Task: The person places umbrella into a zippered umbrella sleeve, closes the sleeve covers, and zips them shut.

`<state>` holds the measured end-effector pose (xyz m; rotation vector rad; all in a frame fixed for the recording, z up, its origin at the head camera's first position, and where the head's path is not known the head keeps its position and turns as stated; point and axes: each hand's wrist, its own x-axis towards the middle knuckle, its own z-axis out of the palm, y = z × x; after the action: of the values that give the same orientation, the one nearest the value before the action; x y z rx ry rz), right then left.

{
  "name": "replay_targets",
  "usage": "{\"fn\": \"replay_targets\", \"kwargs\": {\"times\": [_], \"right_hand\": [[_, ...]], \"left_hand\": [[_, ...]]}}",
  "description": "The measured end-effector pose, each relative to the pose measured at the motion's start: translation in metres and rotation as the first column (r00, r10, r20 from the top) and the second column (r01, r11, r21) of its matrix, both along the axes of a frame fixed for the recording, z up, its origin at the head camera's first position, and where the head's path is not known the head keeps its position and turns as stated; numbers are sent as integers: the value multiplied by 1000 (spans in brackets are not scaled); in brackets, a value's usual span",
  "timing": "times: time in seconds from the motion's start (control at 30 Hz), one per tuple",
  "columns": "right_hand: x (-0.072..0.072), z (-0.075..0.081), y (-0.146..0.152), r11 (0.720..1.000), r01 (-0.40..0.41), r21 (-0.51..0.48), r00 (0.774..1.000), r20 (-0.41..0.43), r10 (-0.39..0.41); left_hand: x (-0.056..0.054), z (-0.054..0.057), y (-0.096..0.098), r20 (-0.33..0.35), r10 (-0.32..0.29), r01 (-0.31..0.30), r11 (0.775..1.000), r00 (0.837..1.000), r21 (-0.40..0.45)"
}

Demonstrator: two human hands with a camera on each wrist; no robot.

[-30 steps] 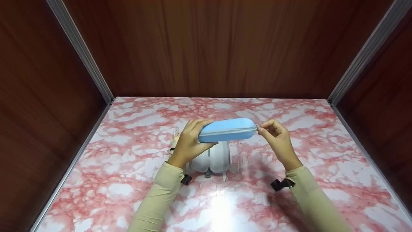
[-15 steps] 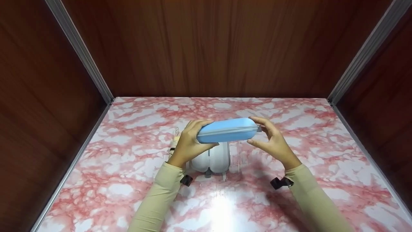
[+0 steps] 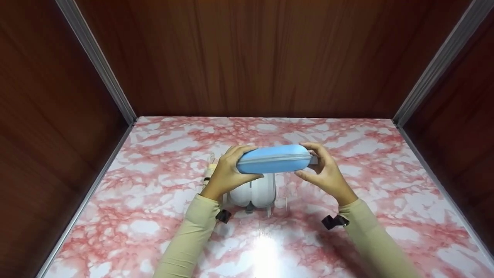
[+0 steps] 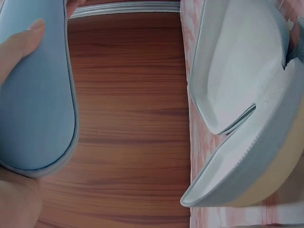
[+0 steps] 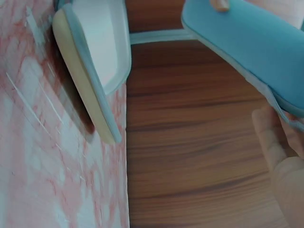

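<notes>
A light blue zip case [image 3: 274, 159] is held up in front of me, closed, with its grey zip line running along the near side. My left hand [image 3: 227, 172] grips its left end, the thumb lying flat across the blue face [image 4: 38, 90] in the left wrist view. At the other end my right hand [image 3: 326, 172] holds it between fingers and thumb, beside a grey end tab [image 3: 314, 159]. Below the blue case, a second case [image 3: 252, 193] lies spread open, and its white inside [image 4: 247, 61] and cream outer shell [image 5: 78, 71] show in the wrist views.
Partly behind my left wrist lies a cream item [image 3: 210, 170] with a dark band and a clear loop. The red and white marbled table [image 3: 142, 227] is bounded by brown wood-look panels [image 3: 247, 58] at the back and sides.
My right hand has left the pinch at the zip end and now holds the right end of the blue case. The case has dipped slightly; the left hand keeps its grip.
</notes>
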<state>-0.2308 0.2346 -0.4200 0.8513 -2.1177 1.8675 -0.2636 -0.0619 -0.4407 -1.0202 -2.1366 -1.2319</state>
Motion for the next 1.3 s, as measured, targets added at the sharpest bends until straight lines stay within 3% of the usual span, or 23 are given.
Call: {"fn": "replay_targets", "kwargs": {"times": [0.23, 0.47, 0.8, 1.03, 1.3], "right_hand": [[6, 3, -7, 1000, 6, -25, 1000, -22, -6], [7, 5, -13, 1000, 27, 1, 987, -157, -26], [9, 6, -20, 996, 92, 18, 972, -219, -86], [23, 26, -35, 988, 125, 88, 935, -344, -87], [31, 39, -43, 967, 192, 167, 889, -448, -99]], "left_hand": [[-1, 0, 4, 8, -10, 11, 1000, 1000, -24], [0, 2, 8, -9, 4, -4, 997, 1000, -71], [11, 13, 21, -84, 76, -87, 988, 994, -130], [22, 23, 37, -136, 97, -116, 984, 986, -136], [27, 23, 44, -182, 152, -183, 968, 972, -169]]}}
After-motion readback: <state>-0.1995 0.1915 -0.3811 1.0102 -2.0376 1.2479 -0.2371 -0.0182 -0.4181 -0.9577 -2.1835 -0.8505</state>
